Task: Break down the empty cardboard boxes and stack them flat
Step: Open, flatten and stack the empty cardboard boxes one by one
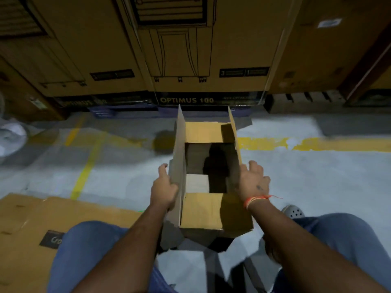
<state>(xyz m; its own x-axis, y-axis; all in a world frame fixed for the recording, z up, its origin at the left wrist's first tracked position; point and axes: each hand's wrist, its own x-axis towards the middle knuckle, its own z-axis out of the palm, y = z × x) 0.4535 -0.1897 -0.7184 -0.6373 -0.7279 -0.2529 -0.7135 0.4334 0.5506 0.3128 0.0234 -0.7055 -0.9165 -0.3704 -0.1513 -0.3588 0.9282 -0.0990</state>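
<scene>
A small brown cardboard box [201, 210] is held in front of me above the grey floor, between my knees. Both its ends are open, so I see the floor through its middle. Its long side flaps stand up; the short near and far flaps lie inward. My left hand [164, 189] grips the left wall, thumb over the edge. My right hand [255, 180] presses against the right wall, fingers curled over it. A flattened cardboard sheet [27, 225] lies on the floor at my left.
Large printed cartons [190, 49] stand in a row on pallets straight ahead. Yellow painted lines [317, 143] cross the concrete floor. My knees in blue jeans [330, 233] flank the box, and a grey shoe [293, 211] shows at right. White wrapping [10, 136] lies far left.
</scene>
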